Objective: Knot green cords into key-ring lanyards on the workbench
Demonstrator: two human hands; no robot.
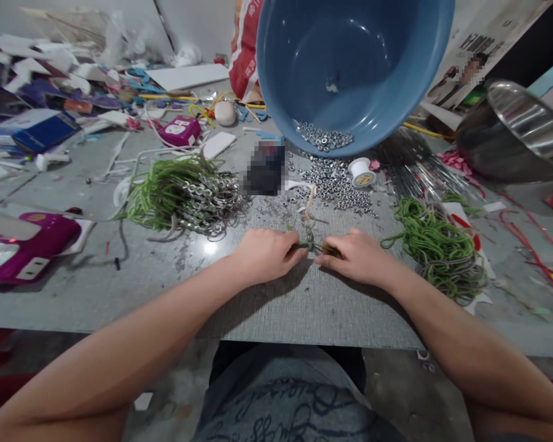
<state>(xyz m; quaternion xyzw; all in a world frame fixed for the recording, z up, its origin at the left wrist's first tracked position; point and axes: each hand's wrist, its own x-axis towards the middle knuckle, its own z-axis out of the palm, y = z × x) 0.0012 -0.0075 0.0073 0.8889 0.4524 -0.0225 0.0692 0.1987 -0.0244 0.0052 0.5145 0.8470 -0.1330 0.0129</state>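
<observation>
My left hand (268, 255) and my right hand (357, 256) face each other low over the table (276, 313), each closed in a pinch. Between them stretches a short green cord (317, 247), gripped from both sides, with what looks like a small metal piece at its middle. The fingers hide most of the cord. Left of my left hand lies a bundle of green and grey cords (166, 190) with metal pieces along its right end. To the right of my right hand, a tangled pile of green and grey cords (435, 248) rests on white paper.
A tilted blue basin (350, 73) holds small metal nuts, with more nuts (341, 184) scattered before it. Around stand a white spool (362, 172), a steel bowl (516, 132), purple power strips (50, 242) and, at the back left, piled scraps (69, 86).
</observation>
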